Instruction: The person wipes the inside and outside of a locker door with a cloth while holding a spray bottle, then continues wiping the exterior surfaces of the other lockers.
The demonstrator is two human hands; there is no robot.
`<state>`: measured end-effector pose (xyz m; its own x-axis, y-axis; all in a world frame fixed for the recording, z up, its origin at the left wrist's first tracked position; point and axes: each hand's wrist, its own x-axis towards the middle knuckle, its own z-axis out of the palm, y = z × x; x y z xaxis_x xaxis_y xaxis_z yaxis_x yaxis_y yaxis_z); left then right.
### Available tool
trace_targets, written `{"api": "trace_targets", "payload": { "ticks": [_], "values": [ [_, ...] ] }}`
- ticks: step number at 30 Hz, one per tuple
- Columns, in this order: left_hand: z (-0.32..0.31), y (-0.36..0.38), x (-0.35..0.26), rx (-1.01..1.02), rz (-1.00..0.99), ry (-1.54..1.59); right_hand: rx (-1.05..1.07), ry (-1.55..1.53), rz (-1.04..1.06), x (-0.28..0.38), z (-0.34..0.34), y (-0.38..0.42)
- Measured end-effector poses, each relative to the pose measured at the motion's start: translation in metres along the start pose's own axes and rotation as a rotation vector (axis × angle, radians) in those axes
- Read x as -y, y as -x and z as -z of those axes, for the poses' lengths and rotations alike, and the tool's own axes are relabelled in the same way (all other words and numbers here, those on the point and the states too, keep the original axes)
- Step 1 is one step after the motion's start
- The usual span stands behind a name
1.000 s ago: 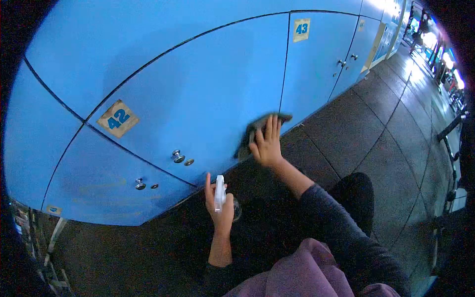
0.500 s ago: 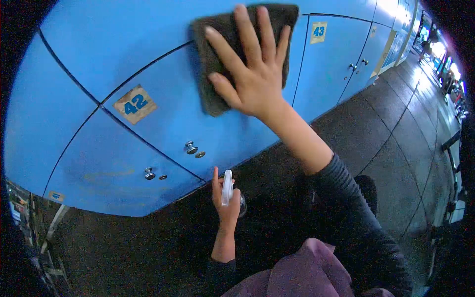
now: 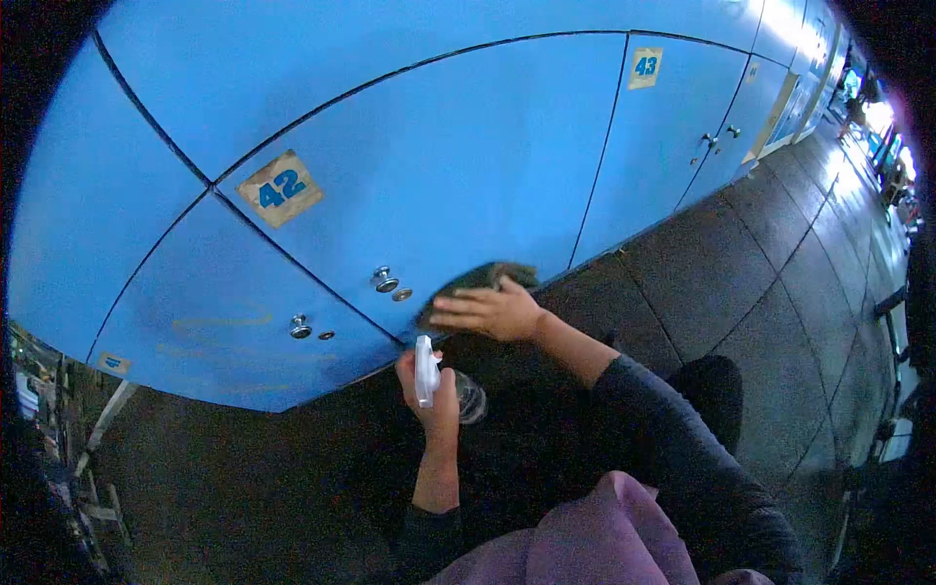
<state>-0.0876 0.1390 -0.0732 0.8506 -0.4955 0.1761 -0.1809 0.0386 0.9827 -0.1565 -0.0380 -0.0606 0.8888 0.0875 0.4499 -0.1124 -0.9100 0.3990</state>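
Note:
A dark cloth (image 3: 509,275) lies against the lower part of the blue locker door (image 3: 487,146) labelled 42. My right hand (image 3: 492,312) is on the cloth, fingers pressed together and pointing left, near the door's bottom edge. Lower and a little to the left, my left hand (image 3: 434,390) is wrapped round a spray bottle (image 3: 425,372) with a white head and a clear body. A round metal knob (image 3: 385,280) and a small lock (image 3: 403,294) sit on the door, left of the cloth.
Another knob (image 3: 300,327) is on the door at lower left, which has yellowish streaks. Number label 43 (image 3: 645,67) marks a door to the right. Dark tiled floor (image 3: 770,253) runs along the lockers. Metal legs (image 3: 107,424) stand at far left.
My right hand and the cloth have moved down from the upper door to its bottom edge, and the spread fingers have come together. My left hand with the bottle has shifted slightly left.

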Motion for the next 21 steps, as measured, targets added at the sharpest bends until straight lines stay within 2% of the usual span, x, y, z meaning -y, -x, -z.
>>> {"api": "trace_targets", "payload": {
  "ticks": [2,7,10,11,12,13,16,17,18,21],
  "values": [
    [-0.002,0.000,0.003,0.014,-0.010,0.018,0.099,0.052,0.097,0.010,-0.014,0.014],
    [-0.003,0.000,-0.004,0.018,-0.065,-0.002,0.021,-0.061,0.098,0.010,-0.021,0.018],
    [-0.002,0.000,0.006,0.032,-0.077,0.052,-0.119,-0.138,-0.125,-0.005,0.014,0.000],
    [0.001,0.001,0.003,0.055,-0.065,0.064,-0.187,-0.222,-0.219,-0.017,0.031,-0.016],
    [0.002,0.003,0.001,0.077,-0.053,0.075,-0.313,-0.106,-0.289,-0.032,0.047,-0.034],
    [0.001,0.003,0.006,0.065,-0.040,0.040,-0.361,-0.117,-0.401,-0.050,0.079,-0.053],
    [-0.003,-0.004,0.017,0.045,-0.019,-0.030,-0.780,-0.039,-0.609,-0.105,0.144,-0.100],
    [-0.003,-0.002,0.013,0.043,-0.009,-0.024,-0.988,-0.071,-0.626,-0.118,0.154,-0.113],
    [-0.004,-0.001,0.011,0.039,0.004,-0.018,-0.975,0.030,-0.592,-0.133,0.154,-0.116],
    [-0.005,-0.002,0.010,0.056,-0.021,-0.002,-1.001,0.066,-0.543,-0.133,0.144,-0.111]
  ]
}}
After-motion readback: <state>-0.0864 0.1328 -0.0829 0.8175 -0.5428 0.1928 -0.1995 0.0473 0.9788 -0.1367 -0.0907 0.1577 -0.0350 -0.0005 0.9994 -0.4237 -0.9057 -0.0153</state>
